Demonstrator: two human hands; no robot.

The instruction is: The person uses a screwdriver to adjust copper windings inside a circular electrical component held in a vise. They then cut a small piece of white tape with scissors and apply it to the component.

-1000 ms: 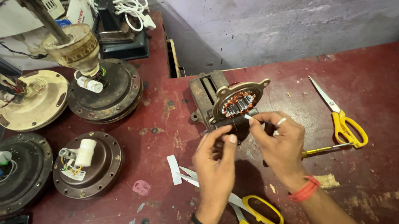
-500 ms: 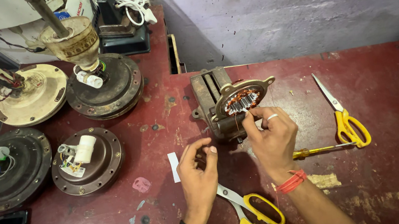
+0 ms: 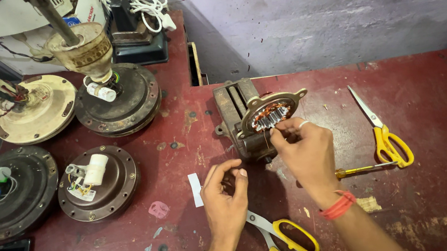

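1. Fingers of my left hand [image 3: 224,197] are curled loosely with thumb and forefinger nearly meeting above the red table [image 3: 435,115]; I think they pinch a fine wire, but it is too thin to confirm.
2. My right hand [image 3: 304,149] has its fingertips pressed together on the copper windings of the stator [image 3: 269,116], which sits clamped in the small bench vise [image 3: 237,118] mid-table.
3. To work this well, I'd keep the strand taut and low and seat it squarely in its slot.
4. Yellow-handled scissors [image 3: 281,236] lie under my wrists; a second pair [image 3: 382,130] and a screwdriver [image 3: 364,169] lie to the right.
5. Since half a second ago, my left hand has drawn further back from the stator; the right has stayed put.
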